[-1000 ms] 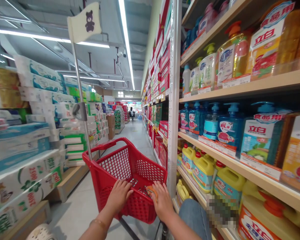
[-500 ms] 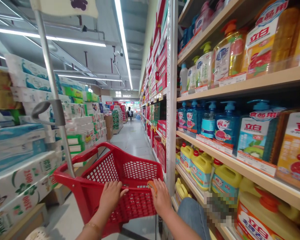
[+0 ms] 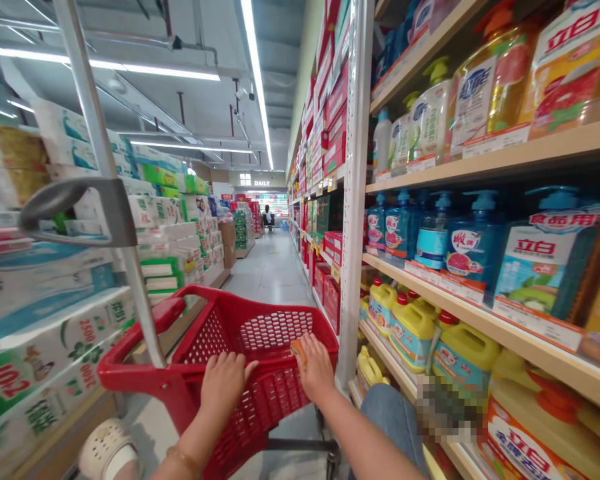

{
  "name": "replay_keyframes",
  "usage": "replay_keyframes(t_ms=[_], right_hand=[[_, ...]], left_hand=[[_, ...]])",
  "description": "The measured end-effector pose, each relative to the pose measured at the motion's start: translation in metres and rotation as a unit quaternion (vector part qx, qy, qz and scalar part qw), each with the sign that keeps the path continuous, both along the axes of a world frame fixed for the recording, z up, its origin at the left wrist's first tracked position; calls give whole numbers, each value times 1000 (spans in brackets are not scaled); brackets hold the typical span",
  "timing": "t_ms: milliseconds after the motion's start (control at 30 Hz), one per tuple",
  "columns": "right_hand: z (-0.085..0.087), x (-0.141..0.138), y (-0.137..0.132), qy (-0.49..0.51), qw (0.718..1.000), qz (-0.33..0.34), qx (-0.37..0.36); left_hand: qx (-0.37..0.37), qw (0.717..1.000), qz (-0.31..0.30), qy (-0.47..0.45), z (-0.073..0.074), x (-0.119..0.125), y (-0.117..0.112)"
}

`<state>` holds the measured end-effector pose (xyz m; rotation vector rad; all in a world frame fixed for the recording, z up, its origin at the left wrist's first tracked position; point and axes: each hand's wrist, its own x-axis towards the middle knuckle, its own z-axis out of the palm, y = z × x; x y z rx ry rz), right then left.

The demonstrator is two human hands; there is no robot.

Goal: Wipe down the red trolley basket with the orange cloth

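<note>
A red plastic shopping cart basket point(image 3: 260, 333) stands low in front of me in a store aisle. My left hand point(image 3: 225, 387) lies over its near rim with the fingers curled on the edge. My right hand point(image 3: 316, 363) grips the rim further right, with a small orange thing under the fingers. A grey metal pole point(image 3: 105, 173) with a grey handle point(image 3: 75, 210) rises from the cart's left side. The basket looks empty.
Shelves on the right hold blue pump bottles point(image 3: 433, 230), yellow jugs point(image 3: 410, 330) and orange detergent bottles. Stacked tissue packs point(image 3: 55, 293) line the left. A white shoe point(image 3: 107, 450) shows at bottom left. A seated person point(image 3: 267, 217) is far down the aisle.
The cart has swung closer and to the left, tilting toward me. The pole now fills the upper left and its flag has left the view. Both hands stay on the rim.
</note>
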<state>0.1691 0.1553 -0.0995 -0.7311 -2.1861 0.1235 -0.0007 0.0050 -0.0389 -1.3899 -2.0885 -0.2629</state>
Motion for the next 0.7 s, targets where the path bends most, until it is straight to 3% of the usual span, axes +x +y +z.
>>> replay_keyframes(t_ms=[67,233,300,400,500,633,700], right_hand=[[1,-8,-5,10,1000,-21,-16],[11,-34,-26,11,999,38,-13],[13,-34,-18,12,999,37,-21],[14,-29,1,12,999,11,-42],[16,-32,2,24,997,-18,-68],[21,-46,-24,46,996,60,-51],[22,-48,-30,53,994,93,-38]], left_hand=[[-4,1000,7,-3,0,6,1],[-31,999,-8,-32,2,28,17],[-35,999,-13,-30,9,29,13],[-28,999,34,-23,21,25,-1],[-47,996,64,-47,28,26,-6],[-42,995,53,-71,26,42,6],[-30,996,14,-80,26,51,9]])
